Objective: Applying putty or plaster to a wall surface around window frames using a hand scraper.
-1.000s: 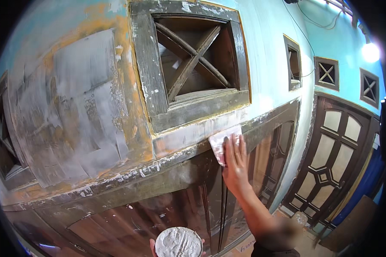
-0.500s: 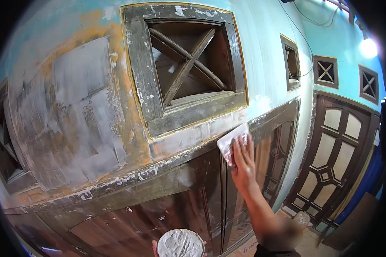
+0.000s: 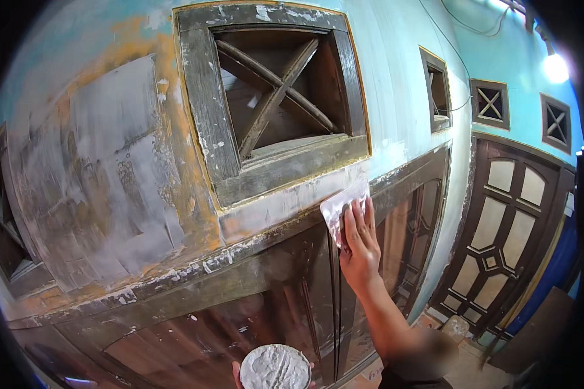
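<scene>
Pressing flat on the wall just below the cross-braced vent frame point(image 3: 276, 104), the right hand point(image 3: 360, 243) has its fingers spread over a thin white scraper sheet point(image 3: 342, 206). That sheet looks light and a bit flexible, likely slick with filler, so I'd judge it best held from behind with flat fingers. Far below the frame, at the picture's lower edge, the left hand point(image 3: 240, 375) cups a round putty-caked dish point(image 3: 276, 367); only fingertips show, the dish's bottom is cut off, and the sheet's lower part hides under the fingers.
</scene>
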Motion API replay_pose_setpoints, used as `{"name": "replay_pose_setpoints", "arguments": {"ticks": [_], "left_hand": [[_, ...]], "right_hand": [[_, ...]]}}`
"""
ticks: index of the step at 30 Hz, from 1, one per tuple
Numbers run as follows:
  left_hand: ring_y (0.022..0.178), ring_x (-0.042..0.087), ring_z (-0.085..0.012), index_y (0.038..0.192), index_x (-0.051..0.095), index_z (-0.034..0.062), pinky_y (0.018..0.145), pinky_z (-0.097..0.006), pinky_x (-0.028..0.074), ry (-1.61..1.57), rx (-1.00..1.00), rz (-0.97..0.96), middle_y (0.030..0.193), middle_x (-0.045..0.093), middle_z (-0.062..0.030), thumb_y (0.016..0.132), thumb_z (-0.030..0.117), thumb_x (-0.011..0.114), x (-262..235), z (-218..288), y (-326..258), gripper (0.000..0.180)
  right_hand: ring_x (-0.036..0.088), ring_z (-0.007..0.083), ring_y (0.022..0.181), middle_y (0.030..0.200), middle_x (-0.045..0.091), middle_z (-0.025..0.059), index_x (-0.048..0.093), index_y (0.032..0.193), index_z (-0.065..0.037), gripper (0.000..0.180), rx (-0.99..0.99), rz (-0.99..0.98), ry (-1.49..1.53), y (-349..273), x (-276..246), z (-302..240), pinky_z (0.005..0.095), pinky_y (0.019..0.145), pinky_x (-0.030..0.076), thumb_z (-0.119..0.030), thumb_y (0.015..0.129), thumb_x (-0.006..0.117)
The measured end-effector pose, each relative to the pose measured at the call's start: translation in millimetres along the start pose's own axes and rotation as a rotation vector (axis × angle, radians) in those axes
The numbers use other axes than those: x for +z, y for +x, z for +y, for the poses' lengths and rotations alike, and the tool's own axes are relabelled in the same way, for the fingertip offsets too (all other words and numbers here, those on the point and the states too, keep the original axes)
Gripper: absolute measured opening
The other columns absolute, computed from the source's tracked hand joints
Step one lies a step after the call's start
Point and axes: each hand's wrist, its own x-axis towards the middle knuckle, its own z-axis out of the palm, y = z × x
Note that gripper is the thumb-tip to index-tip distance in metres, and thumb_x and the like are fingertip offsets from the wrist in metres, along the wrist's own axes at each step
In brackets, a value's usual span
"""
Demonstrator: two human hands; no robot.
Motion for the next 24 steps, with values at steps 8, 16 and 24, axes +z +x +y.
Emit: {"name": "replay_pose_setpoints", "arguments": {"ticks": [8,16,24], "left_hand": [[0.134,0.046,-0.0533,0.15,0.044,0.0035,0.11,-0.07,0.037,-0.141,0.002,0.087,0.149,0.048,-0.0267,0.087,0.075,0.053,5,3,-7,0.096],[0.135,0.041,-0.059,0.153,0.041,0.0074,0.101,-0.08,0.036,-0.011,-0.118,-0.067,0.152,0.043,-0.0283,0.084,0.078,0.054,25,2,-13,0.099],[0.137,0.045,-0.0484,0.15,0.044,0.0037,0.113,-0.066,0.036,0.052,-0.007,-0.039,0.152,0.048,-0.0227,0.092,0.072,0.049,1,8,-17,0.09]], "right_hand": [[0.031,0.0475,0.148,0.155,0.045,0.0163,0.052,0.145,-0.005,0.068,-0.043,-0.097,-0.005,-8,33,-2,0.0609,0.117,0.028,0.009,0.08,0.065],[0.03,0.0531,0.146,0.154,0.046,0.0214,0.052,0.143,0.001,0.064,0.032,-0.006,0.018,5,-17,-38,0.0622,0.116,0.028,0.014,0.08,0.058],[0.032,0.0456,0.148,0.155,0.046,0.0163,0.053,0.144,-0.005,0.067,-0.058,-0.083,0.013,31,5,-18,0.0603,0.117,0.029,0.013,0.08,0.06]]}}
